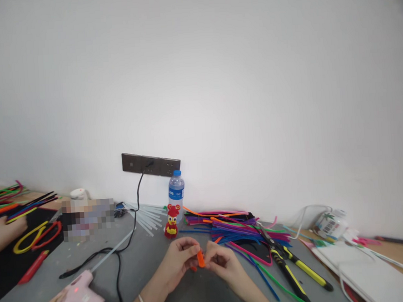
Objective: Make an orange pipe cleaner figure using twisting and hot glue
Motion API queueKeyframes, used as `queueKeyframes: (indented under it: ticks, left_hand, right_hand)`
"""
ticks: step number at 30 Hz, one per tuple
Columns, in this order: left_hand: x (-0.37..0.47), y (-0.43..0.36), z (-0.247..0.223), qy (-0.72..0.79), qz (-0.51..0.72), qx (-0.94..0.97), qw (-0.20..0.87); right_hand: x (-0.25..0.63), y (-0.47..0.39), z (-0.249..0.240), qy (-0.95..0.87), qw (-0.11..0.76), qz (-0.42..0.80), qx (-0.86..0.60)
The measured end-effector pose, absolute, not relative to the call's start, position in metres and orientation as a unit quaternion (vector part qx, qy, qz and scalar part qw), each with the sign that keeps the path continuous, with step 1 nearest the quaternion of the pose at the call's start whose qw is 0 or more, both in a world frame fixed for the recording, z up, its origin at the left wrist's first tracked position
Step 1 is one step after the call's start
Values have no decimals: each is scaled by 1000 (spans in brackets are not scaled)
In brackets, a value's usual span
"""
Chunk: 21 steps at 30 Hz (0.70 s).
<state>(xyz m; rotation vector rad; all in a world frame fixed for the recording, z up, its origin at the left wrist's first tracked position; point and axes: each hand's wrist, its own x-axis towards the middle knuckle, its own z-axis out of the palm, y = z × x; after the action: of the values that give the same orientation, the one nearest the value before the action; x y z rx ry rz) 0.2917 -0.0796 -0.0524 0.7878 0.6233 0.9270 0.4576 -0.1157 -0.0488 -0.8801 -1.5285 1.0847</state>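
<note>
My left hand (179, 264) is closed, its thumb and fingertips pinching a small orange pipe cleaner piece (201, 259) that looks bent or coiled. My right hand (222, 261) comes in from the other side, thumb and index finger pressed together on the right edge of the same piece. Both hands are held just above the grey table mat. Behind them stands a small red and yellow pipe cleaner figure (172, 223) with large eyes, in front of a water bottle (176, 191) with a blue cap.
Pipe cleaners (230, 226) lie piled behind my right hand, with yellow-and-black pliers (293, 264) beside them. At left rest a pink glue gun (72, 299), a black cord (117, 252), clear glue sticks (146, 216) and scissors (46, 235). Another person's hand (6, 233) is at far left.
</note>
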Motion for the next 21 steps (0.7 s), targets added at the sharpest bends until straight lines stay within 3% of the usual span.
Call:
queueKeyframes:
  ticks: [9,17,21]
  left_hand:
    - [288,-74,-51,343,448,387,729]
    - [290,-66,-61,381,443,549,598]
    - [293,-69,-65,362,422,575,600]
  right_hand:
    - [460,-112,-50,-598,498,464,-424]
    - [477,-106,-52,-563,547,364,-501]
    - [465,-109,-56,-627,518,281,-510]
